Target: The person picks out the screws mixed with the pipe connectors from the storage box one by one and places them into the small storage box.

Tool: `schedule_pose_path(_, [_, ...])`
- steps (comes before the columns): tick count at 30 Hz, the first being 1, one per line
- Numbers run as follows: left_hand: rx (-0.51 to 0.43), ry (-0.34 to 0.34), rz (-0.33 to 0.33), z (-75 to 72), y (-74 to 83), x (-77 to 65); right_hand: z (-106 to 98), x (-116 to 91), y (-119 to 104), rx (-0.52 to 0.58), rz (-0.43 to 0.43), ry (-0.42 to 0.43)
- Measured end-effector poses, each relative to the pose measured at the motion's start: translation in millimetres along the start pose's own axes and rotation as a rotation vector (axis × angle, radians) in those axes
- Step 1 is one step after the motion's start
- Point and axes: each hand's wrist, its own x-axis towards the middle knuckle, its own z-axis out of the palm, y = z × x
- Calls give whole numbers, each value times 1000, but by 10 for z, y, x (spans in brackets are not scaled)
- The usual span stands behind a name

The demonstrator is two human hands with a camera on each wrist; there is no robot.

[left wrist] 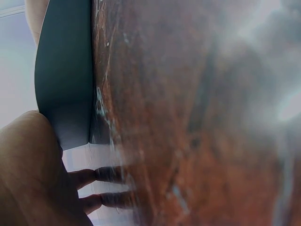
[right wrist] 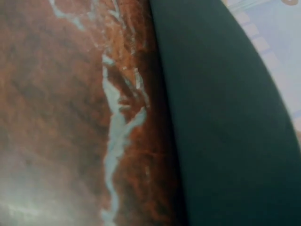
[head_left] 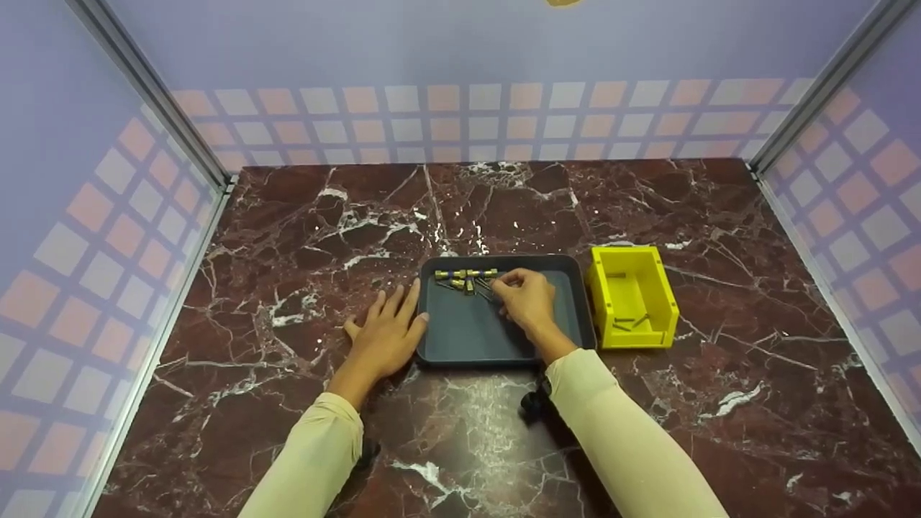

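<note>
A dark grey tray (head_left: 471, 338) lies on the table. At its back left are brass-coloured pipe fittings with blue bands (head_left: 466, 274) and several thin screws (head_left: 483, 288). My right hand (head_left: 529, 298) reaches into the tray, thumb and fingers bent together at a screw, which they seem to pinch; the fingertips partly hide it. My left hand (head_left: 388, 334) lies spread on the table, its thumb against the tray's left wall. In the left wrist view that hand (left wrist: 30, 174) is beside the tray wall (left wrist: 66, 75). The right wrist view has only the tray's wall (right wrist: 221, 117) and table.
Close to the tray's right side stands a yellow bin (head_left: 665, 309) with several screws (head_left: 622, 325) inside. The marbled dark red table (head_left: 288, 237) is bounded by panels at the back (head_left: 403, 43) and both sides.
</note>
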Motion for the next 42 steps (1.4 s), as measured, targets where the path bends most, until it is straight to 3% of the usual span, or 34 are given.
schedule_pose_path(8, [2,13,6,1,-5,2,26,8,25,-71,-17,7])
schedule_pose_path(16, [3,2,11,0,-9,-3,39,-13,24,-248,-86,15])
schedule_pose_path(22, [-1,7,9,2,-3,-2,36,-22,21,-316,-102,20])
schedule_pose_path(42, [-8,8,13,14,-6,-1,22,-40,23,-360,-88,39])
